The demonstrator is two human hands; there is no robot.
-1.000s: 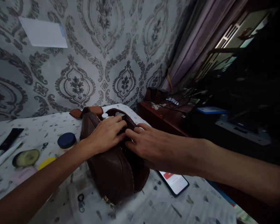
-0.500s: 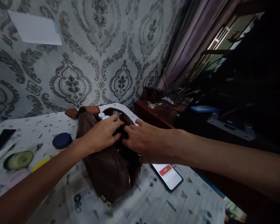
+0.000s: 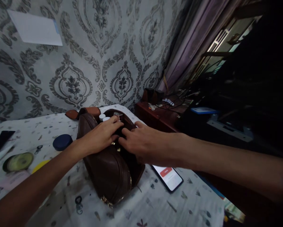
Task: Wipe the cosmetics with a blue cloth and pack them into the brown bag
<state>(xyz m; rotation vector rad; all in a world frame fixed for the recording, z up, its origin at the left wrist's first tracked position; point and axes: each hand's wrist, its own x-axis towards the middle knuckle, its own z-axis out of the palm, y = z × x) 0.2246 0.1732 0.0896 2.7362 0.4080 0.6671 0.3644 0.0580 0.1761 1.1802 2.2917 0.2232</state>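
Head view: both hands work at the opening of the brown bag (image 3: pixel 105 173), near the far right corner of the patterned cloth (image 3: pixel 122 217).

Left to right: a navy-lidded jar (image 3: pixel 62 142); the left hand (image 3: pixel 101 135), fingers bent over the opening beside the white caps (image 3: pixel 102 117); the right hand (image 3: pixel 146 143), fingers curled. Whether either grips anything, I cannot tell. The phone (image 3: pixel 173 181) lies near the cloth's right edge. Best, I judge, to steady the bag left-handed and spare the caps.

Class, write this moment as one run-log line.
brown bag: open; left hand: at bag opening; right hand: at bag opening; phone: beside bag, screen lit
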